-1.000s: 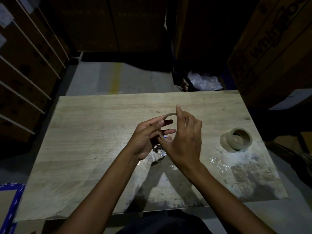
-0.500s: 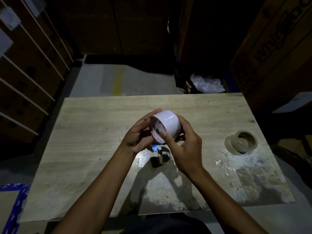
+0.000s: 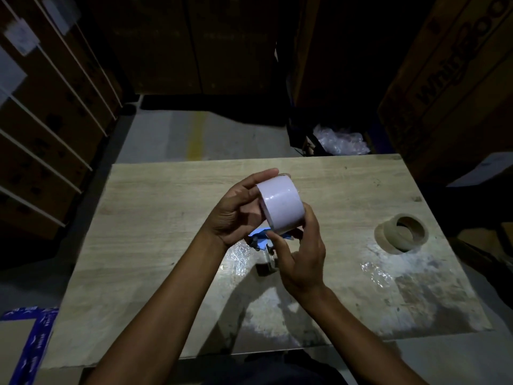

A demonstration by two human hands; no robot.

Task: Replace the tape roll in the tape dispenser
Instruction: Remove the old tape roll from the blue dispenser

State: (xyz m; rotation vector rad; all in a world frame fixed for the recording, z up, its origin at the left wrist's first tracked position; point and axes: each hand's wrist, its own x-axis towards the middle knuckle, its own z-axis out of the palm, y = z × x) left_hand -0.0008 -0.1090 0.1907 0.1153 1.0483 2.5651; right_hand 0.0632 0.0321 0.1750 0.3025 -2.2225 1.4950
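Observation:
A wide, pale glossy tape roll (image 3: 281,207) is held above the middle of the wooden table (image 3: 155,218). My left hand (image 3: 236,209) cups its left side, thumb over the top. My right hand (image 3: 301,254) grips its lower right edge with the fingers. Under the hands lies the tape dispenser (image 3: 265,245), blue plastic with a metal part, mostly hidden. A second roll (image 3: 404,233), brownish and thin-walled, stands on the table at the right.
Large cardboard boxes (image 3: 455,87) stand at the right and back. A crumpled plastic bag (image 3: 340,141) lies beyond the table's far edge. Shelving with white rails (image 3: 41,129) runs along the left. A blue-taped box (image 3: 27,351) sits at lower left.
A second ago the hands held a thin ring edge-on. Now the wide pale roll is turned so its broad outer face shows, and it is raised slightly higher than half a second ago.

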